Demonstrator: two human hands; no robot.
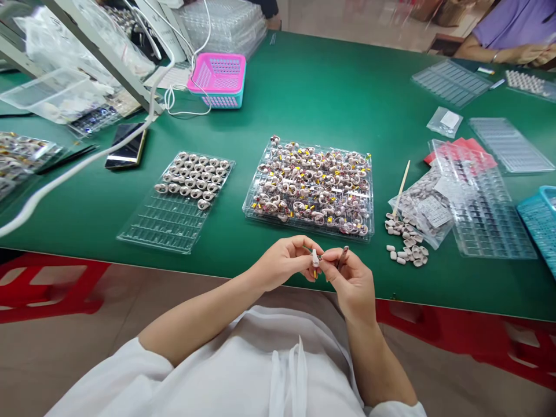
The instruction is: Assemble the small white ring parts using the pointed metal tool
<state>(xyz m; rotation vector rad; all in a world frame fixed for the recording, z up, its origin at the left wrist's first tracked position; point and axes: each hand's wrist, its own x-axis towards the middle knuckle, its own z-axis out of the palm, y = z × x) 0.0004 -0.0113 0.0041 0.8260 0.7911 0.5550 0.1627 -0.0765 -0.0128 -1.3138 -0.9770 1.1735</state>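
Note:
Just over the table's front edge, my left hand (282, 263) pinches a small whitish plastic part (315, 258) with a yellow tab under it. My right hand (354, 284) meets it from the right, fingers closed around a slim brown tool (343, 256) whose kind I cannot make out. The tool's tip is hidden near the part. Beyond my hands lies a clear tray (371, 223) heaped with similar whitish parts bearing yellow tabs and reddish bits. To its left, another clear tray (158, 229) carries rows of beige, ring-like shells (195, 174) in its far half.
Loose beige caps (408, 243), a wooden stick (402, 185) and a bag of caps (423, 194) lie right. Clear trays (490, 202) and a blue basket (538, 220) stand farther right. Left are a phone (125, 146), a white cable (87, 165) and a pink basket (219, 75). Another person (516, 35) sits opposite.

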